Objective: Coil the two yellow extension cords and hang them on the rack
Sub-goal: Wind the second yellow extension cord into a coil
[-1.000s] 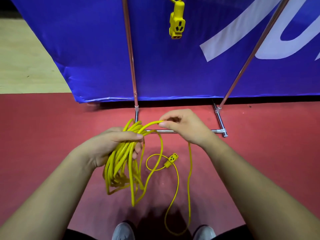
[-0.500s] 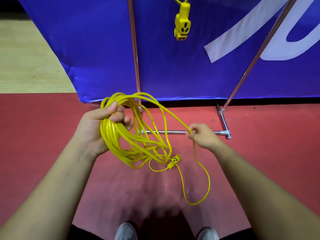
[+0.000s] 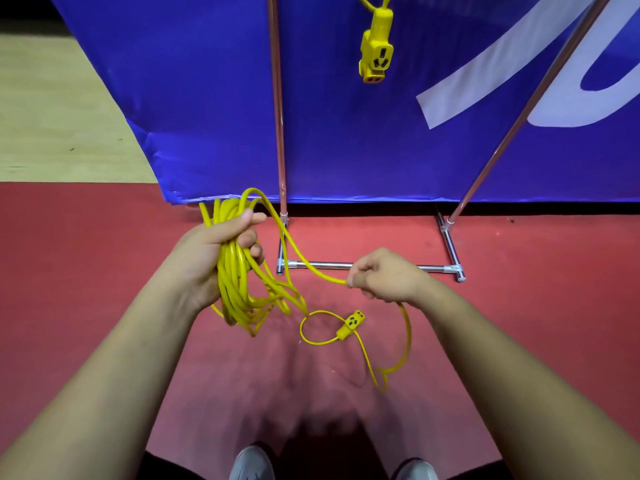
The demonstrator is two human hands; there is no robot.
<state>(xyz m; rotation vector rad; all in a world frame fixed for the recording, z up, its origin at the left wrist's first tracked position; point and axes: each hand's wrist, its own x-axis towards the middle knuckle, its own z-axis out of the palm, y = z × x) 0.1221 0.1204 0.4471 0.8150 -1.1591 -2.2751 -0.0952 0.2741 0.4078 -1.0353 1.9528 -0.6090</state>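
Note:
My left hand (image 3: pixel 221 251) grips a bundle of several loops of a yellow extension cord (image 3: pixel 235 292), held upright over the red floor. One strand runs from the bundle to my right hand (image 3: pixel 384 275), which pinches it in a fist. Below that hand the loose tail (image 3: pixel 405 344) curves down and back to the cord's yellow socket end (image 3: pixel 350 324), which hangs on a small loop. The socket end of a second yellow cord (image 3: pixel 375 53) dangles from above between the rack's two chrome uprights (image 3: pixel 278 126).
The rack's chrome base bar (image 3: pixel 329 265) lies on the red floor (image 3: pixel 104 258) just beyond my hands. A blue banner (image 3: pixel 194 98) stands behind the rack. Pale wooden flooring (image 3: pixel 45 133) shows at far left. My two shoes (image 3: pixel 252 462) are at the bottom edge.
My right hand has slid along the cord to the right and lower. The left hand turned the coil upright. The loose tail on the floor has grown shorter.

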